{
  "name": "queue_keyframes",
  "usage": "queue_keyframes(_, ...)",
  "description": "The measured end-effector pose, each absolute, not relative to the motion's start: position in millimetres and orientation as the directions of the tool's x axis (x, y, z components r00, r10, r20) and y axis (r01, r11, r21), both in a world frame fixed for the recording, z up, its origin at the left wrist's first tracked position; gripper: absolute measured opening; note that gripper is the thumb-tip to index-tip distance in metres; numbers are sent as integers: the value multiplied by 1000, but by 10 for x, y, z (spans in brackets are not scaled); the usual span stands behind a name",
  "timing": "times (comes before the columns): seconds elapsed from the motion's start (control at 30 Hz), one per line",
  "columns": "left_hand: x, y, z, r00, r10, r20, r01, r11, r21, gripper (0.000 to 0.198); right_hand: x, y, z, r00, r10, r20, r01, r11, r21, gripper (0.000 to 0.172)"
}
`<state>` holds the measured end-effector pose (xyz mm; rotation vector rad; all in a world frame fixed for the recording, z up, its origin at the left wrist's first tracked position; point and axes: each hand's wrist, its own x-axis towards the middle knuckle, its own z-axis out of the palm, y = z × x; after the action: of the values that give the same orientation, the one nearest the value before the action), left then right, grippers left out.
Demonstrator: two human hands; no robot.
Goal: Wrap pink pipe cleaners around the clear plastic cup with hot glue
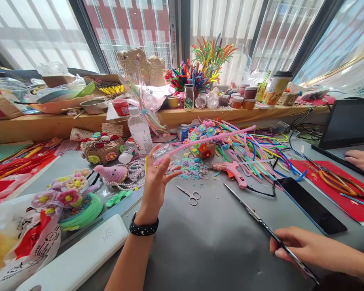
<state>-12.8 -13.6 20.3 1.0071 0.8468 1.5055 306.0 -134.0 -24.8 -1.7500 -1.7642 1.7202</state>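
Observation:
My left hand [156, 178] is raised over the grey table, pinching a fuzzy pink pipe cleaner [212, 138] between thumb and fingers. The stem slants up to the right. At the lower right, my right hand [303, 246] grips long metal scissors [245, 207], seen nearly edge-on with the tip pointing forward and left. Between the hands lies a small pair of silver scissors [191, 197]. Beyond it are a pink glue gun [232, 169], small pastel bits [191, 166] and a basket of fuzzy flowers [204, 141].
Many coloured pipe cleaners [255, 141] lie behind the glue gun. A phone [312, 205] and orange-handled scissors [341, 182] are at right. Another person's hand [360, 159] rests on a laptop [347, 125]. A white case [79, 254], bottle [140, 131] and flower crafts [75, 206] stand left.

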Motion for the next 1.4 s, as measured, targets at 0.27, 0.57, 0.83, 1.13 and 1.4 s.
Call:
queue_keyframes(0.27,-110,-149,200,12,984,179,-434,-156,887,47,2983,-1489,-335,-255,862,-438,518,-261,-815,43)
queue_keyframes(0.57,-51,-200,180,-14,974,224,-366,-214,906,47,2584,-1541,-392,-147,975,-167,545,-61,-836,49)
queue_keyframes(0.83,-3,-232,184,-6,966,257,-331,-244,911,49,2161,-1315,-379,-252,967,33,567,175,-805,58)
queue_keyframes(1.13,-7,-214,118,23,950,312,-255,-296,921,47,1985,-1272,-246,-263,954,142,697,290,-656,37)
queue_keyframes(1.4,-3,-213,94,45,947,320,-210,-304,929,49,1962,-1247,-323,-273,949,158,666,305,-681,42)
